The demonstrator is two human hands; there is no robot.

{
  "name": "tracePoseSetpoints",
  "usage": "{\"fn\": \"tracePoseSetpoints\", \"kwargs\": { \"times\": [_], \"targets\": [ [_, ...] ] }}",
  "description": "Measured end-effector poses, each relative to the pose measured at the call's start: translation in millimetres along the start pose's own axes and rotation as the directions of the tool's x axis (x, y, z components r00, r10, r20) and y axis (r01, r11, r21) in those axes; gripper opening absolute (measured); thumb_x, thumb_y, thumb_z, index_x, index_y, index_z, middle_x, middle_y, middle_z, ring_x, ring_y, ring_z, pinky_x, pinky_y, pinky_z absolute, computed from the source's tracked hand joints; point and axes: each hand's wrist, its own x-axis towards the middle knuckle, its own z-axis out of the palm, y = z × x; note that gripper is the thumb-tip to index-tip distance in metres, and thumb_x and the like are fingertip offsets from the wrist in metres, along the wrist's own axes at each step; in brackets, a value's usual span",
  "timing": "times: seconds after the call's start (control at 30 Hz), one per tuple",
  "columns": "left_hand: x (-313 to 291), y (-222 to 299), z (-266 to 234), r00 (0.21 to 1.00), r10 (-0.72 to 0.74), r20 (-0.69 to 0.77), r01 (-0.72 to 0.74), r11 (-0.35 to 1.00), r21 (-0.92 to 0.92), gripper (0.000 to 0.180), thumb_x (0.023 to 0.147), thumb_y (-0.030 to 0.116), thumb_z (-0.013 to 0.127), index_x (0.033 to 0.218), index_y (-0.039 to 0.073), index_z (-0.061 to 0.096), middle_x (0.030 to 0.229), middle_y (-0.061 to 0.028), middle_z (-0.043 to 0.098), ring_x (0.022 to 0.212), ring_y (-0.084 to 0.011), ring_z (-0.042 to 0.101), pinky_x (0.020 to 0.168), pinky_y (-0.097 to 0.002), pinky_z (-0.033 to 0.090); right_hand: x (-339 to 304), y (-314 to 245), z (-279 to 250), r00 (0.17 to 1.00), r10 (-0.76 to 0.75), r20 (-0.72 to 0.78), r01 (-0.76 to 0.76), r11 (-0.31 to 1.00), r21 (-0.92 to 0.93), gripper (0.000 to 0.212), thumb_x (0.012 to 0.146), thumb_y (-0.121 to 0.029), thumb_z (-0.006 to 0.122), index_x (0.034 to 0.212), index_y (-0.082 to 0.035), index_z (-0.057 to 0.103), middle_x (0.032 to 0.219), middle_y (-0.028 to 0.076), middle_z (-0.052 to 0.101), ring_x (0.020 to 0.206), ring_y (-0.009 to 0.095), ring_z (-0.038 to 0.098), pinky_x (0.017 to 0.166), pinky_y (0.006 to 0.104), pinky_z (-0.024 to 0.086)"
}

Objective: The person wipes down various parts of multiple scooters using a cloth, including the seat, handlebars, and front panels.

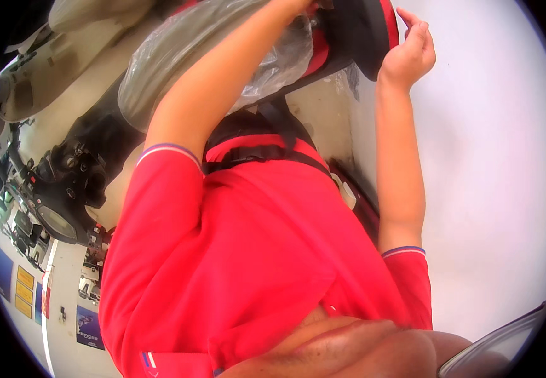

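My left forearm crosses over a seat wrapped in clear plastic film (184,53). The left hand (299,4) is mostly cut off by the top edge, beside a black and red part (364,31) of what looks like a scooter; its fingers do not show. My right hand (409,55) is raised at the right side of that black and red part, close to its edge. Its fingers are loosely bent and partly apart, with a pale gap between them and the part. Nothing shows in this hand.
A white wall (493,157) stands close on my right. Several scooters fill the left side, one with a black handlebar and display (57,220). Another light-covered seat (46,82) is at the upper left. Posters (90,326) hang on the wall at the lower left.
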Motion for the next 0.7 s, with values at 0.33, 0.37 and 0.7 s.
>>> {"fn": "tracePoseSetpoints", "kwargs": {
  "times": [0.33,0.37,0.7],
  "targets": [
    [-84.2,81.1,72.6,0.664,0.744,0.076,-0.616,0.486,0.620,0.013,0.075,0.010,0.058,0.081,0.000,0.061,0.077,-0.0220,0.063,0.074,-0.0390,0.061,0.068,-0.0444,0.048,5.8,4.0,-0.2,0.997,0.056,-0.054,-0.050,0.993,0.103,0.051,0.101,-0.039,0.039,0.095,0.004,0.066,0.089,0.008,0.066,0.091,0.016,0.059,0.084,0.0273,0.044],
    [-104.2,79.2,88.8,0.775,0.564,0.285,-0.545,0.370,0.752,0.015,0.073,0.014,0.059,0.084,0.005,0.064,0.085,-0.0152,0.065,0.077,-0.0351,0.063,0.067,-0.0449,0.050,12.5,12.8,-9.2,0.995,0.090,0.042,-0.097,0.971,0.217,0.054,0.100,-0.044,0.038,0.098,0.003,0.065,0.093,0.009,0.066,0.095,0.017,0.059,0.087,0.0293,0.044],
    [-86.9,91.0,82.1,0.714,0.697,0.061,-0.475,0.419,0.774,0.018,0.077,0.017,0.058,0.082,0.000,0.062,0.082,-0.0232,0.064,0.081,-0.0422,0.061,0.071,-0.0486,0.048,22.3,15.4,-37.7,0.906,0.348,0.241,-0.402,0.530,0.746,0.064,0.096,-0.056,0.036,0.109,0.002,0.060,0.107,0.012,0.065,0.106,0.023,0.059,0.094,0.0350,0.044]
  ]
}}
